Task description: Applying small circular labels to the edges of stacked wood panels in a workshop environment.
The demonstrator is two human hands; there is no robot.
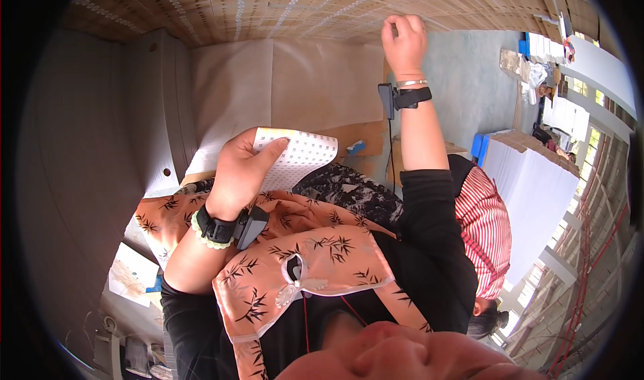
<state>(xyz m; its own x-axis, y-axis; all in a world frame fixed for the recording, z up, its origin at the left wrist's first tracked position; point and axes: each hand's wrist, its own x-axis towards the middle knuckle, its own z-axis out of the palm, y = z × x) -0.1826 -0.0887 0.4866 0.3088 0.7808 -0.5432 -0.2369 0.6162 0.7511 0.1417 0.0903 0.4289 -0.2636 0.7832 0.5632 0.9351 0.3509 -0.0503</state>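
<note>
My left hand (236,167) grips a white sheet (302,153) covered in rows of small dark printed squares, perhaps a sheet of labels. The thumb presses on its upper face, and the sheet's free end curves away to the right. My right hand (404,43) is stretched far forward with its fingers curled together at the near edge of a brown board (322,11). Whatever those fingers hold, if anything, is too small to tell. Rows of holes run across the board, and several lines of white rings lie along it.
A grey upright panel (87,145) stands close on my left. Brown paper sheeting (235,85) lies below the board, with a small blue scrap (356,147) nearby. To my right, a person in a red-striped top (484,226) bends beside a white-sided stack (526,185).
</note>
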